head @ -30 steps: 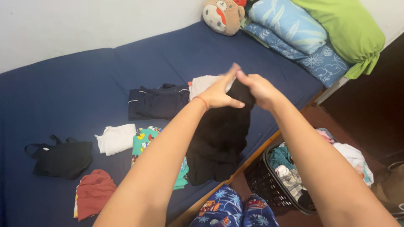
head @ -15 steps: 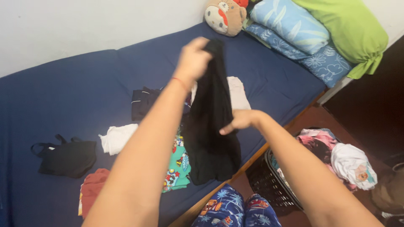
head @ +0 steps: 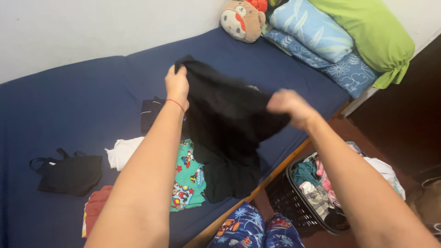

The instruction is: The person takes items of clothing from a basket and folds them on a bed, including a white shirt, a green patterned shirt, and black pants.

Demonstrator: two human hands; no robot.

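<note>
Both hands hold a black garment (head: 229,115) spread in the air above the blue mattress (head: 69,105): left hand (head: 177,84) pinches one corner, right hand (head: 287,103) grips the other. Several folded pieces lie on the mattress; the black basket (head: 298,202) at near right looks still full, so much seems left.

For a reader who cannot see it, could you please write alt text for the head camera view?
Two bare hands, left hand and right hand, hold a black garment spread out above a dark blue mattress strewn with small clothes. A black laundry basket of clothes stands on the floor at the right; pillows lie at the far end.

Both hands (head: 177,85) hold blk garment (head: 225,115).
</note>
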